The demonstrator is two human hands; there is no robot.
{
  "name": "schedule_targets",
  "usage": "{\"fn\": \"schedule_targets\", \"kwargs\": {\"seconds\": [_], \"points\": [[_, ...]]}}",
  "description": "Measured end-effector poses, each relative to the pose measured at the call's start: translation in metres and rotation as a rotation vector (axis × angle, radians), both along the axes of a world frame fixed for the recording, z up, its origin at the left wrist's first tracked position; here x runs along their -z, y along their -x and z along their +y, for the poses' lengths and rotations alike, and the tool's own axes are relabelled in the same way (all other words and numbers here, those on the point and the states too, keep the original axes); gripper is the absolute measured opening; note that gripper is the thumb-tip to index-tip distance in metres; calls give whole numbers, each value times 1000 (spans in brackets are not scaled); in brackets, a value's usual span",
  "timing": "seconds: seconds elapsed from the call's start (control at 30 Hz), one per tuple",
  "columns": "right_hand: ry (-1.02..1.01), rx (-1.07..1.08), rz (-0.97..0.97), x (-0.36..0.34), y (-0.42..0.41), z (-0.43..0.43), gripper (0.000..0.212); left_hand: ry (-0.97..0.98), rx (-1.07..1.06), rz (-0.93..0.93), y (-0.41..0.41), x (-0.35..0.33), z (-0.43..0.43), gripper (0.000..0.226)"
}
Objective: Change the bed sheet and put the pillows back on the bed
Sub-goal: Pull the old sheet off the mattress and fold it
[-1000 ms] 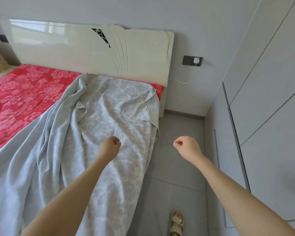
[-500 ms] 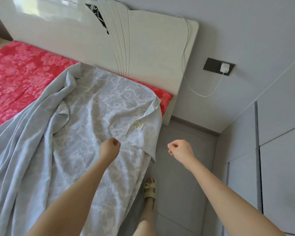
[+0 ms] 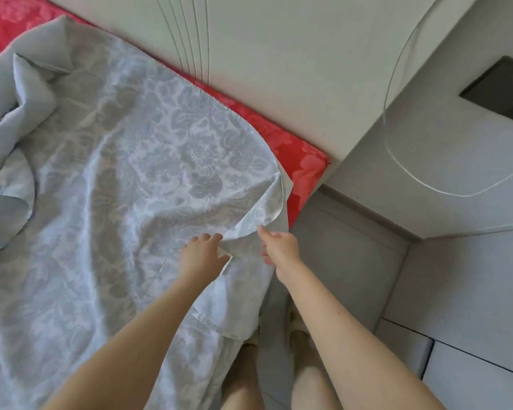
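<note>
A light grey-blue floral sheet (image 3: 137,161) lies loosely rumpled over the red floral mattress (image 3: 304,161), whose corner shows bare by the headboard. The sheet's near corner (image 3: 267,208) is folded back on itself at the bed's edge. My left hand (image 3: 200,255) rests on the sheet just left of that fold with its fingers stretched forward, partly covering a small white label. My right hand (image 3: 280,247) reaches to the fold's edge, its index finger straight and touching the cloth. No pillows are in view.
The cream headboard (image 3: 249,54) runs along the top. A white cable (image 3: 403,161) loops down the grey wall from a dark socket plate (image 3: 498,90). Grey wardrobe panels (image 3: 471,306) close the right side. My feet in sandals (image 3: 293,324) stand in the narrow floor gap.
I have stepped closer to the head corner of the bed. Both hands have uncurled from loose fists and reached forward onto the folded sheet corner.
</note>
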State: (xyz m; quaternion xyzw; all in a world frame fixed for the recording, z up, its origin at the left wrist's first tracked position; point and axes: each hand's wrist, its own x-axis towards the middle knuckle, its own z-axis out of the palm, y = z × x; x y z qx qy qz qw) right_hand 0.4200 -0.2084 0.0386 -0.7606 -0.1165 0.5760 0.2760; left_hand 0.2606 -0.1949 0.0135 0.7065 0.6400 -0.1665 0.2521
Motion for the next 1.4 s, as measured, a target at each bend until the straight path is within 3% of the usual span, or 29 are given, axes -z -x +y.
{"fn": "schedule_targets", "kwargs": {"seconds": [0.1,0.23,0.33,0.43,0.53,0.63,0.77,0.9,1.0,1.1,1.17,1.27,1.37,1.4], "points": [[93,-44,31,32,8,25,40,64,0,67,-2,15,5,30],[123,18,-18,44,-4,31,17,111,-180,-129,-9,2,9,18],[91,188,-108,27,-48,31,11,-139,-192,-235,-29,-23,43,16],[-54,49,-323,9,-118,34,21,-337,40,-252,-75,-36,98,25],[-222,-276,-420,3,-192,49,24,-343,209,-149,-134,-30,159,42],[-293,-545,-445,17,-254,70,17,-297,437,97,-171,-9,210,53],[-285,-790,-289,42,-290,84,15,-179,619,346,-186,14,237,37],[-162,-834,-167,63,-306,82,42,-147,689,428,-176,18,236,29],[-70,-884,-253,77,-314,80,47,-303,554,263,-170,13,235,29],[-223,-780,-599,82,-306,81,45,-573,336,-16,-178,-7,241,20],[-350,-595,-870,81,-302,81,35,-615,260,-89,-187,-12,246,17],[-310,-495,-1121,91,-297,86,20,-589,186,-149,-197,5,248,20],[-108,-659,-1084,106,-283,108,8,-540,-3,-222,-201,24,250,21],[2,-733,-1043,107,-276,115,15,-508,-62,-240,-202,28,253,24]]}}
